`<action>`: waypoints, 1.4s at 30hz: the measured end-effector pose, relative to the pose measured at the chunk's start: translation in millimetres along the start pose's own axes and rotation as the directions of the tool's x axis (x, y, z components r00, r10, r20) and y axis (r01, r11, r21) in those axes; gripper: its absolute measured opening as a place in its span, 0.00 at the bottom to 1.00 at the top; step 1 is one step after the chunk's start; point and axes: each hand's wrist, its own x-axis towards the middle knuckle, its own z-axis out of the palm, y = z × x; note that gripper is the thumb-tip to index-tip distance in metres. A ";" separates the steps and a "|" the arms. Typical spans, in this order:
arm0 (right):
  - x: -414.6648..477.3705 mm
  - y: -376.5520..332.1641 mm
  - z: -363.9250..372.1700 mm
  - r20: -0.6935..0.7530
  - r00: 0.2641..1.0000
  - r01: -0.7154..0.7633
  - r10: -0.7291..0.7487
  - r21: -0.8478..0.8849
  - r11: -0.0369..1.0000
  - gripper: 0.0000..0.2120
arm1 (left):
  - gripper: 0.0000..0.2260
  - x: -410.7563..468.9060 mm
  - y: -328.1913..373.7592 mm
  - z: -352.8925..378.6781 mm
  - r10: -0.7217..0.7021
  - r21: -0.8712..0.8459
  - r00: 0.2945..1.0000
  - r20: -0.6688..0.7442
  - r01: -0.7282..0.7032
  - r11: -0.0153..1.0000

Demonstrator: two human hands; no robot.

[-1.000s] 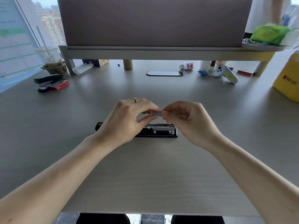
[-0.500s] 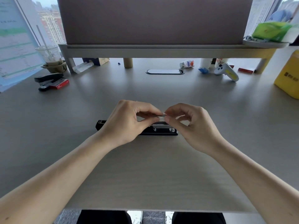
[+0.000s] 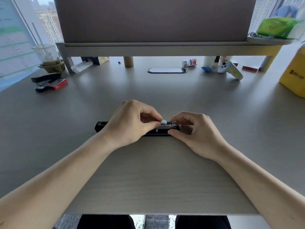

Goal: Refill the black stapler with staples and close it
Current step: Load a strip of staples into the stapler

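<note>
The black stapler [image 3: 101, 125] lies flat on the grey desk, opened lengthwise, its metal staple channel showing between my hands. My left hand [image 3: 132, 121] pinches a small silver strip of staples [image 3: 163, 121] between thumb and forefinger, tilted down onto the channel. My right hand [image 3: 196, 131] rests at the stapler's right end, thumb against the front of the black base and fingers curled behind it. Most of the stapler's middle is hidden under my left hand.
A second black stapler [image 3: 45, 79] and a red staple box [image 3: 57, 83] lie at the far left. A plastic cup [image 3: 47, 54] stands behind them. A yellow container [image 3: 295, 75] sits at the right edge; a white-and-yellow device [image 3: 231, 70] lies under the shelf [image 3: 165, 48].
Both hands have dropped from just above the stapler down onto it. The staple strip, held by both hands before, is now in the left hand only; the right hand has gone to the stapler's end.
</note>
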 end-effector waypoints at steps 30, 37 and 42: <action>-0.1 1.9 -0.1 0.004 1.000 -0.013 0.013 0.008 1.000 0.05 | 0.04 -5.0 -16.8 7.6 0.145 0.150 0.989 0.038 -0.149 0.977; 0.7 2.4 -0.5 0.006 1.000 -0.011 0.011 0.006 1.000 0.04 | 0.16 -8.8 -28.5 -42.9 -0.075 0.224 0.972 0.222 0.024 0.974; 1.4 1.6 1.1 0.005 1.000 0.008 -0.008 -0.005 1.000 0.04 | 0.10 -8.0 -26.7 -68.2 -0.193 0.342 0.924 0.330 0.074 0.937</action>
